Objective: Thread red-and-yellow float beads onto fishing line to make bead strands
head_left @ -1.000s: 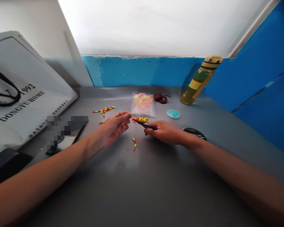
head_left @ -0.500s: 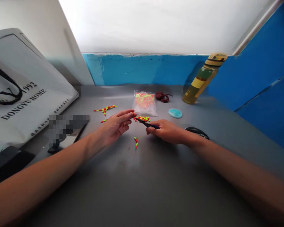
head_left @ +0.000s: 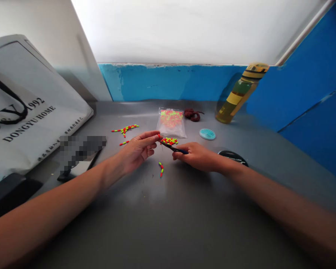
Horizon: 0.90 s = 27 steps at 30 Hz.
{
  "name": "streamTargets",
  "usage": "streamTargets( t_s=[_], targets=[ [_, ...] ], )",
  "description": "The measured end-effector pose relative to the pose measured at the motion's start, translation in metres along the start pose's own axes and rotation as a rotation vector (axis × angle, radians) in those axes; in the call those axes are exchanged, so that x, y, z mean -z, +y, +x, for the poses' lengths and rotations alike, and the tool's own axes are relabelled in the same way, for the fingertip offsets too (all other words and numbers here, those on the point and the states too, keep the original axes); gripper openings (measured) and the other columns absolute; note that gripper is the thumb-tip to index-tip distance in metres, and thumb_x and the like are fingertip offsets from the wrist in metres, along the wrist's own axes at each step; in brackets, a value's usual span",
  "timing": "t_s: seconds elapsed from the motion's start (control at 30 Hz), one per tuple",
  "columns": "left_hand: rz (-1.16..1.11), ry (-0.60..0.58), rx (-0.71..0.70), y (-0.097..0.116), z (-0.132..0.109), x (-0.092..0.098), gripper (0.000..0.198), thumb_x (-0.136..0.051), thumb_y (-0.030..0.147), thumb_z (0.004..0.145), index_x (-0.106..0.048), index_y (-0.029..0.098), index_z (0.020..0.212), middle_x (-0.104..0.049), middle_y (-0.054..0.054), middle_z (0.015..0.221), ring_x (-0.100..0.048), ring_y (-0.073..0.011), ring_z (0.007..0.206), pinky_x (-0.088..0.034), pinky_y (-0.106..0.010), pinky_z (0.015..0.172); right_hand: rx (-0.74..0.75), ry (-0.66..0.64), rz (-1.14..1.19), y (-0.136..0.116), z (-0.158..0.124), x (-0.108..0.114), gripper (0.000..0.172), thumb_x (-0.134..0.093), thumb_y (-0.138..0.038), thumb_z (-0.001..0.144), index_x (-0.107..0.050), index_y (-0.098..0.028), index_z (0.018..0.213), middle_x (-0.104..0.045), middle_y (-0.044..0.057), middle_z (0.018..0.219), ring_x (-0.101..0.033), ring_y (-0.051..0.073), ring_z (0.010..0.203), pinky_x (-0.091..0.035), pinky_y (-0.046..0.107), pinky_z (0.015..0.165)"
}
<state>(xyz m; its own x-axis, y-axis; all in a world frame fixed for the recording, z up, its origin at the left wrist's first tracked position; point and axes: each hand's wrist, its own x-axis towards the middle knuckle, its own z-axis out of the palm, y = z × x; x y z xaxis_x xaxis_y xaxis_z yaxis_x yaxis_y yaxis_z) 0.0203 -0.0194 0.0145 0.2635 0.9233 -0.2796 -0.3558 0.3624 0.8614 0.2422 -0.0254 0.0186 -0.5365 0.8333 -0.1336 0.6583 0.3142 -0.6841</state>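
Between the thumb and index finger of my left hand (head_left: 140, 149) is a small red oval bead (head_left: 159, 137). My right hand (head_left: 197, 156) is closed round dark scissors (head_left: 170, 147) with a bit of blue at the grip. Their blade tips reach right up to the red bead; whether they touch it I cannot tell. Behind the blades lies a pile of loose red and yellow-green beads (head_left: 172, 141). A short joined row of these beads (head_left: 161, 170) rests on the table nearer me.
A clear bag of beads (head_left: 172, 121) lies behind the pile, beside a dark red cord bundle (head_left: 193, 115). Bead strings (head_left: 125, 129) lie left. To the right are a light blue disc (head_left: 207, 134), a black round object (head_left: 232, 157) and a bottle (head_left: 238, 95). A white bag (head_left: 30, 101) stands left.
The scissor blades look closer together than before. My left fingertips have shifted slightly, showing more of the red bead. The things on the table have stayed put.
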Motion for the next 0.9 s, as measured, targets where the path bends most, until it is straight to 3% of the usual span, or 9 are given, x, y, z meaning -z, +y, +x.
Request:
streamTargets(
  t_s=[0.9],
  targets=[
    [-0.056, -0.049, 0.043, 0.0014, -0.0014, -0.0009, 0.024, -0.083, 0.017, 0.072, -0.072, 0.017, 0.094, -0.066, -0.001, 0.083, -0.053, -0.0057, 0.063, -0.040, -0.018, 0.055, 0.000, -0.005, 0.007, -0.0009, -0.0006, 0.0004, 0.026, -0.050, -0.038, 0.091, -0.065, -0.018, 0.083, -0.064, 0.003, 0.079, -0.055, 0.019, 0.075, -0.036, 0.029, 0.068]
  ],
)
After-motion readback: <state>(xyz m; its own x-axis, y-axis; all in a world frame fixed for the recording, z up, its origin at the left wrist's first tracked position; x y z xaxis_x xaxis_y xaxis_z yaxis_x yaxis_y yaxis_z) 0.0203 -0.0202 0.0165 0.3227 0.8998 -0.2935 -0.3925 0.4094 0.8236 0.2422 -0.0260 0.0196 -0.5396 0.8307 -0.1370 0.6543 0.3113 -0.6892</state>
